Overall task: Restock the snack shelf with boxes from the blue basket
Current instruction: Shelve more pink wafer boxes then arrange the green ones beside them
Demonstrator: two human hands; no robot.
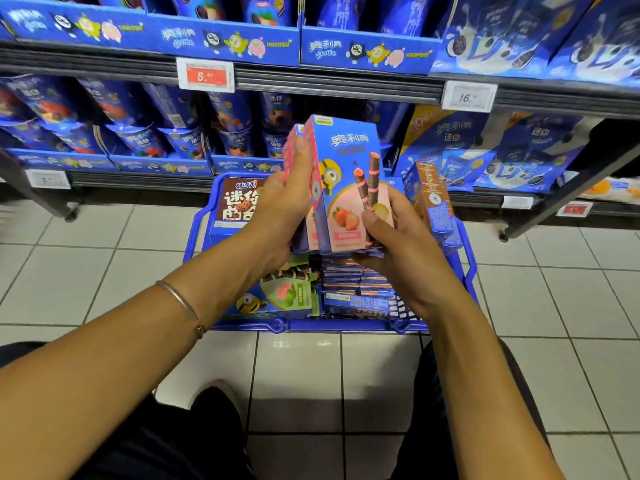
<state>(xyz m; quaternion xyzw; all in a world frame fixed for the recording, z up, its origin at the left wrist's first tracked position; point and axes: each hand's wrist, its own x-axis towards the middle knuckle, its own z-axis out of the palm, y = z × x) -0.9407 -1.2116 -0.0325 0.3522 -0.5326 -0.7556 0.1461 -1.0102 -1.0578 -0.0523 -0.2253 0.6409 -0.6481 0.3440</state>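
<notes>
Strawberry boxes point(346, 188): at least two, pressed face to face and held upright between both hands, just above the blue basket point(311, 327) and near the lower snack shelf point(329, 86).
Left hand point(277, 209): thumb pressed on the stack's upper left edge, fingers curled round behind, mostly hidden.
Right hand point(398, 244): thumb pinching the front face low down, fingers cupped under the bottom.
Risk: only squeeze holds the stack, so a rear box could slip out and drop among the basket's stock. A stray knock might also topple the brown box point(429, 199) leaning at the basket's right.
Writing: 奥利奥 above a Minion and strawberries on the front. The shelf cups point(145, 140) read 迷你. The red tag point(206, 76) reads "5." and the white tag point(469, 97) "16." — finer print is unreadable.
</notes>
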